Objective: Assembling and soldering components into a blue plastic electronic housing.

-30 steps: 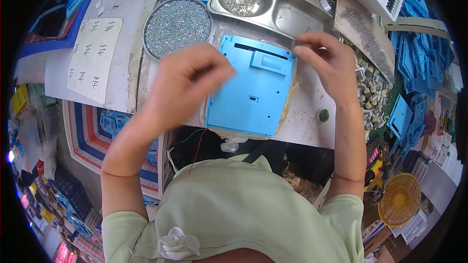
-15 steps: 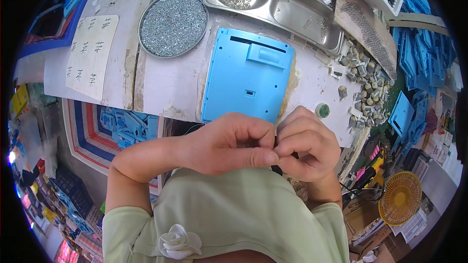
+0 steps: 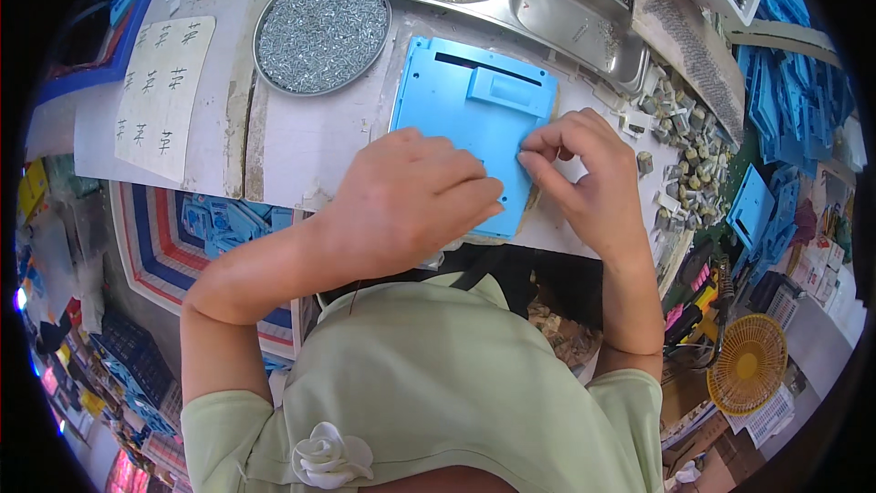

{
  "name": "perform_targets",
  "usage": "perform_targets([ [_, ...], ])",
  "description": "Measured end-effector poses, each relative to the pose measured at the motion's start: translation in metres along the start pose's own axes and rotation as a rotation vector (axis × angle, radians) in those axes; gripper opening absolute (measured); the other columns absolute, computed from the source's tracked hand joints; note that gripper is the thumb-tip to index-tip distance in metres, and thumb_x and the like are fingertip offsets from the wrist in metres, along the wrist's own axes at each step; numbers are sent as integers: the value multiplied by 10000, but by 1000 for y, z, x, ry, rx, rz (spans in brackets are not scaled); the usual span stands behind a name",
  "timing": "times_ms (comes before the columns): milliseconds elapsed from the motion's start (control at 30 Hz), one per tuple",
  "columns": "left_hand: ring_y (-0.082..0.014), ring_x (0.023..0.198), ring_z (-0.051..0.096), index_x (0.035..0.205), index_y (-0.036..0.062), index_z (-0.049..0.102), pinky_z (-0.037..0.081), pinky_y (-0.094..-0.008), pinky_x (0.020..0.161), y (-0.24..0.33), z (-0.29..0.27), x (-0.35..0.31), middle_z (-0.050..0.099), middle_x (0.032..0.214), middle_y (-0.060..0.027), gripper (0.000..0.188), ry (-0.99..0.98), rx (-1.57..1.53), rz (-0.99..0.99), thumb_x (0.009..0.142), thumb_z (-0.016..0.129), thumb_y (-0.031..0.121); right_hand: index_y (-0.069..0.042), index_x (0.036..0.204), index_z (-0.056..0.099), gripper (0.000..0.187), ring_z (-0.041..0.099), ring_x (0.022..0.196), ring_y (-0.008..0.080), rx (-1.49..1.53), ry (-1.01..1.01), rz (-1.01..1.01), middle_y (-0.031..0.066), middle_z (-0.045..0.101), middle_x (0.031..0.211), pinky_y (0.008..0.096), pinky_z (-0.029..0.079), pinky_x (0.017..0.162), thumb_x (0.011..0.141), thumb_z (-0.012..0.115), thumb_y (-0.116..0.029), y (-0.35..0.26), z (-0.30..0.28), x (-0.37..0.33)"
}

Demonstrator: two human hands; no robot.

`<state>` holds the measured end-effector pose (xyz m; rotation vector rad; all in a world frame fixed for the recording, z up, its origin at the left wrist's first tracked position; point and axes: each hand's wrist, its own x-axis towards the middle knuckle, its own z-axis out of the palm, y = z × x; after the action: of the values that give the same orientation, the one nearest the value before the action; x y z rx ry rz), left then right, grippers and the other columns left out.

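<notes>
A flat blue plastic panel [image 3: 447, 110] with a slot, a raised block and small holes lies on the bench in front of me. My left hand [image 3: 424, 192] is over its near left part, fingers curled together, back of the hand up; whatever they hold is hidden. Along the panel's right edge, my right hand [image 3: 579, 173] has thumb and index finger brought close together; anything between them is too small to name. A thin reddish strand [image 3: 354, 299] hangs below my left wrist.
A round tray of small screws [image 3: 322, 32] stands at the back left, beside a steel compartment tray [image 3: 538, 14] with small metal parts. Several small motor-like metal pieces [image 3: 698, 160] are heaped at right. Blue panels [image 3: 776, 82] are stacked beyond; a striped bag [image 3: 164, 256] holds more.
My hands were together near the bench's front edge, fingertips meeting. Now they are apart and farther forward over the panel, the left at its near left part and the right at its right edge.
</notes>
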<state>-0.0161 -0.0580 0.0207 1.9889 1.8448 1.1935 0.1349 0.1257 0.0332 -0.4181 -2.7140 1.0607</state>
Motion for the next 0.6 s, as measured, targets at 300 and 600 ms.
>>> perform_targets([
  [300, -167, 700, 536, 1039, 62, 719, 394, -332, 615, -11, 21, 7, 594, 898, -11, 302, -121, 224, 293, 782, 800, 198, -58, 945, 715, 176, 578, 729, 201, 85, 64, 98, 45, 611, 751, 326, 477, 672, 786, 791, -60, 2, -14, -21],
  [600, -234, 823, 637, 1088, 91, 742, 489, -374, 728, -19, -5, -2, 678, 1002, -60, 304, -37, 206, 85, 808, 799, 196, -19, 969, 734, 177, 615, 771, 135, 71, 242, 98, 55, 682, 822, 284, 494, 714, 801, 787, -34, 18, -46, -23],
])
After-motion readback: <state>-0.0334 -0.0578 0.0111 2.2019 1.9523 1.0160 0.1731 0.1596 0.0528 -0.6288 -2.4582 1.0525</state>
